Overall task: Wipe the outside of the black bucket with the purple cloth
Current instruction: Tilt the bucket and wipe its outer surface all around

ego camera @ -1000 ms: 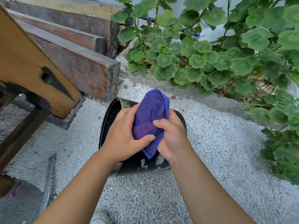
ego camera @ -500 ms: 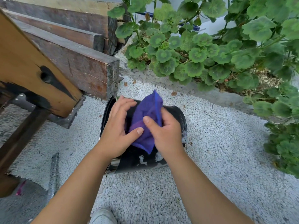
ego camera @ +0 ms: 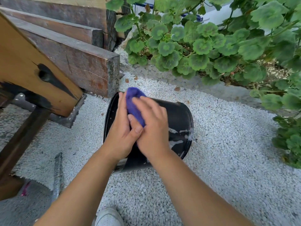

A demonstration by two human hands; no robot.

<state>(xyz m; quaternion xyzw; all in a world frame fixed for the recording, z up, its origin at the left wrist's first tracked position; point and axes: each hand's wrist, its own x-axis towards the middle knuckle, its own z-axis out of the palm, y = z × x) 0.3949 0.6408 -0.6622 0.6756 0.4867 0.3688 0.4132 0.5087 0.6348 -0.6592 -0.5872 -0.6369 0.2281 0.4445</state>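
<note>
Two bare hands meet over a black bucket that lies on its side on white gravel, its open mouth turned toward the timber on the left and its base toward the geranium plants. Between the hands sits the purple cloth, bunched into a rounded wad against the upper side of the bucket's wall near the rim. The left hand lies along the cloth's left edge, fingers held together and extended toward the rim, thumb crossing rightward onto the back of the other hand. The right hand is laid flat over the cloth's right part, fingers loosely spread and pressing down; its fingertips are smeared by motion blur, so their exact contact is hard to read. Only the top and a lower corner of the cloth show; the rest is covered by the two hands. Pale streaks mark the bucket's wall to the right of the right hand, and its near lower side is hidden behind the forearms. Stacked wooden beams stand just beyond the bucket's mouth. A white shoe is cut off at the bottom edge, and a ribbed metal rod lies on the ground at lower left.
</note>
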